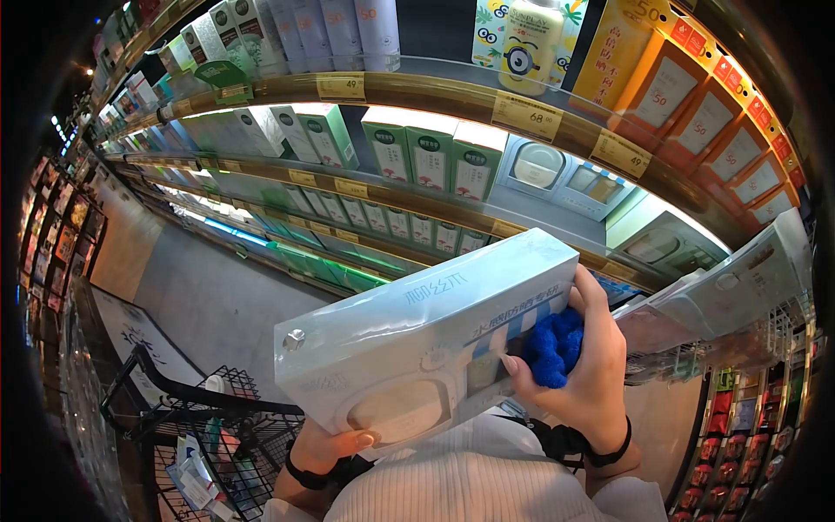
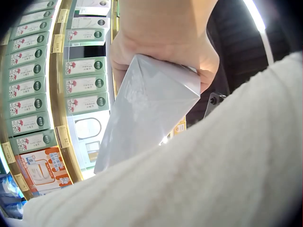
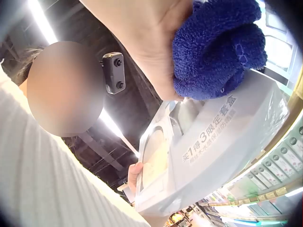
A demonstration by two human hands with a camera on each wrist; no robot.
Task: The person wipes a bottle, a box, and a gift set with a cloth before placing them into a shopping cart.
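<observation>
A long pale-blue and white box [image 1: 417, 304] in shiny wrap is held tilted in front of the body, its round and rectangular windows facing the person. The left hand [image 1: 332, 448] grips its lower left corner, thumb on the window face; in the left wrist view that hand [image 2: 163, 42] is wrapped over the box's end [image 2: 147, 104]. At the box's right end, the right hand [image 1: 584, 374] holds it with the thumb on the front and fingers behind. A fuzzy blue band [image 1: 554, 348] lies between that palm and the box; in the right wrist view the band [image 3: 218, 49] covers most of the fingers.
Shelves of boxed goods with price tags [image 1: 527, 117] run across the front. Similar window boxes [image 1: 591, 187] sit on a middle shelf. A black wire cart [image 1: 217, 444] with items stands at lower left, a clear-sided display [image 1: 713, 304] at right, and floor [image 1: 204, 278] shows at left.
</observation>
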